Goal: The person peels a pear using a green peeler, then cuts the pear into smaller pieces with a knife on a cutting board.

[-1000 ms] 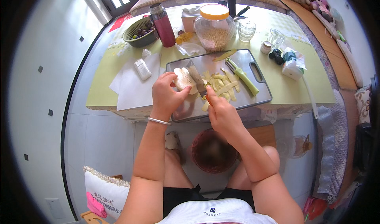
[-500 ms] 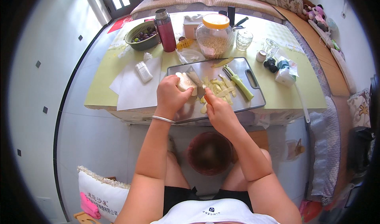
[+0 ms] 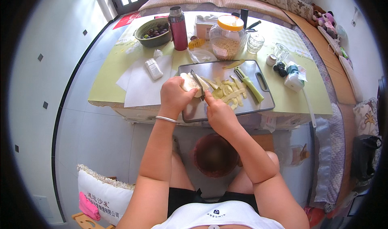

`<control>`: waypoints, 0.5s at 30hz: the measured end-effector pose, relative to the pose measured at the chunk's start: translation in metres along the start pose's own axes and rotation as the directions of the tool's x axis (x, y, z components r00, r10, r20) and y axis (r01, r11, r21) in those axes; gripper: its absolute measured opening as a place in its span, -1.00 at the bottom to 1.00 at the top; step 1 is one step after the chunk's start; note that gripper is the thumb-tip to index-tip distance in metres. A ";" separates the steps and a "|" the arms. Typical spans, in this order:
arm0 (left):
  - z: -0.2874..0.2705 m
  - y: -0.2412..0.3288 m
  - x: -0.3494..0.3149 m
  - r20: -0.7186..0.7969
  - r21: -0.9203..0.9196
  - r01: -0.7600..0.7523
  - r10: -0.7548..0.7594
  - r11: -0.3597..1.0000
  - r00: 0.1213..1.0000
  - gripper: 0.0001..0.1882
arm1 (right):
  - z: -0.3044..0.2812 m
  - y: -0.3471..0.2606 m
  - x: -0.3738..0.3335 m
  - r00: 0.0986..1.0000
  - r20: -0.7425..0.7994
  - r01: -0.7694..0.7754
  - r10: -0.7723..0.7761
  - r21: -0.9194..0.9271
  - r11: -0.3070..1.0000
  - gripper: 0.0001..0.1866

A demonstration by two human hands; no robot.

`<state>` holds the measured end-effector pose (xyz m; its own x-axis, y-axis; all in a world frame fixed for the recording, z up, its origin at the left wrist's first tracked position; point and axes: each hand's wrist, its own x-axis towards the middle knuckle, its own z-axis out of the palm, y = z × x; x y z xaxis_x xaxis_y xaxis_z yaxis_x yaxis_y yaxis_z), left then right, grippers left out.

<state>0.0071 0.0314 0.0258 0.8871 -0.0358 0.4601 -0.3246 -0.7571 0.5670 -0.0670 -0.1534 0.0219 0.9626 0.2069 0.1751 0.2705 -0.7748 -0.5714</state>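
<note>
My left hand (image 3: 176, 94) is closed on a pale peeled vegetable (image 3: 189, 82) at the left end of the metal cutting board (image 3: 193, 113); its exact kind is unclear. My right hand (image 3: 222, 113) grips a kitchen knife (image 3: 197, 80), whose handle is mostly hidden in the fingers. The blade stands on edge against the vegetable's right side, with a pale slice (image 3: 204, 84) just right of it. Greenish peelings (image 3: 228, 90) lie heaped mid-board, near my right hand. A green-handled peeler (image 3: 251, 88) rests on the board's right side.
Behind the board stand a jar with an orange lid (image 3: 226, 37), a red thermos (image 3: 178, 30) and a basket of dark fruit (image 3: 153, 32). Glasses (image 3: 255, 43) and a tissue pack (image 3: 294, 80) are at the right. White paper (image 3: 147, 89) lies left; a bin (image 3: 215, 154) stands between my knees.
My right hand has brought the knife left and turned its blade more upright against the vegetable. A slice now shows to the blade's right. My left hand keeps its hold.
</note>
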 end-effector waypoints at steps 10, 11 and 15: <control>-0.008 -0.014 -0.006 0.100 -0.041 0.127 -0.122 0.991 0.987 -0.50 | -0.032 0.028 -0.033 0.966 -0.247 0.037 0.071 0.408 0.912 -0.43; -0.010 -0.013 -0.005 0.070 -0.042 0.107 -0.104 0.993 0.992 -0.50 | -0.046 0.024 -0.038 0.962 -0.259 0.024 0.090 0.408 0.913 -0.43; -0.002 -0.014 -0.002 -0.075 -0.048 -0.022 0.019 0.999 0.997 -0.55 | -0.076 0.016 -0.046 0.968 -0.161 -0.131 0.190 0.319 0.939 -0.50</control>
<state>0.0094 0.0433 0.0183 0.8538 -0.0010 0.5206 -0.3597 -0.7240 0.5885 -0.1082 -0.2205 0.0661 0.9808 -0.0433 0.1902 0.1331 -0.5640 -0.8150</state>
